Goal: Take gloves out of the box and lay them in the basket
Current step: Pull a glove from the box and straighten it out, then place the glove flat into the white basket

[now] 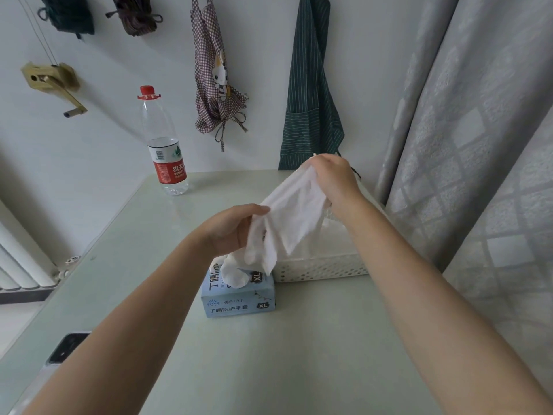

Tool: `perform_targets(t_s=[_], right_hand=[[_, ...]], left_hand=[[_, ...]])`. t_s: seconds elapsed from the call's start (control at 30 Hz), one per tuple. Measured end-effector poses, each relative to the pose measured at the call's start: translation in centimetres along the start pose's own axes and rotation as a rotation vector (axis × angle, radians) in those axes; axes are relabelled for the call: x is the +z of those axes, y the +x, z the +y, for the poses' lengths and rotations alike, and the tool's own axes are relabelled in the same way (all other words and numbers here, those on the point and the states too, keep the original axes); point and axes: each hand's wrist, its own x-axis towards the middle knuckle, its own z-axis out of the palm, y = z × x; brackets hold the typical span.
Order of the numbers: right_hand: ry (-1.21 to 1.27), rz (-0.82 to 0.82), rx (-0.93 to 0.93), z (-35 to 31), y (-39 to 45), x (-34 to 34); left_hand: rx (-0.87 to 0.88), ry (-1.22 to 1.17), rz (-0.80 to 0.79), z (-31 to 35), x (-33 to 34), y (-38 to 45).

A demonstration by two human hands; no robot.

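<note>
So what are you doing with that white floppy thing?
A person is holding one white glove stretched between both hands, above the table. The right hand pinches its top end and the left hand grips it lower down. Below sits the blue glove box, with another glove poking out of its opening. The white basket stands right beside the box, and the held glove hangs partly over it but is not laid in it yet.

Thin, matt white glove (294,214), crinkled; printed card box (239,301); perforated plastic basket (323,269); glossy, smooth counter (299,354); clear plastic bottle (163,139); woven cloth curtain (478,145)
</note>
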Motion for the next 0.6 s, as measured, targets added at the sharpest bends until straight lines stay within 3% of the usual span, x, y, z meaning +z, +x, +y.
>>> perform_targets(t_s=[0.1,0.17,0.3,0.47,0.53,0.6], right_hand=[[0.070,-0.033,0.127,1.2,0.2,-0.1],[0.075,-0.066,0.185,2.2,0.5,-0.2],[0.006,-0.073,0.237,4.8,0.9,-1.0],[-0.256,0.013,0.143,8.7,1.2,-3.2],[-0.363,0.038,0.072,9.4,1.4,-3.9],[-0.453,0.073,0.031,10.2,1.9,-5.0]], left_hand=[[0.069,-0.172,0.167,1.2,-0.9,0.3],[0.103,-0.118,0.334,2.8,-1.1,1.0],[0.020,0.633,0.570,4.1,-0.3,3.2],[-0.012,1.141,0.632,2.3,1.7,6.9],[0.090,1.286,0.635,1.4,2.9,7.3],[0.233,1.287,0.549,0.4,4.9,8.1]])
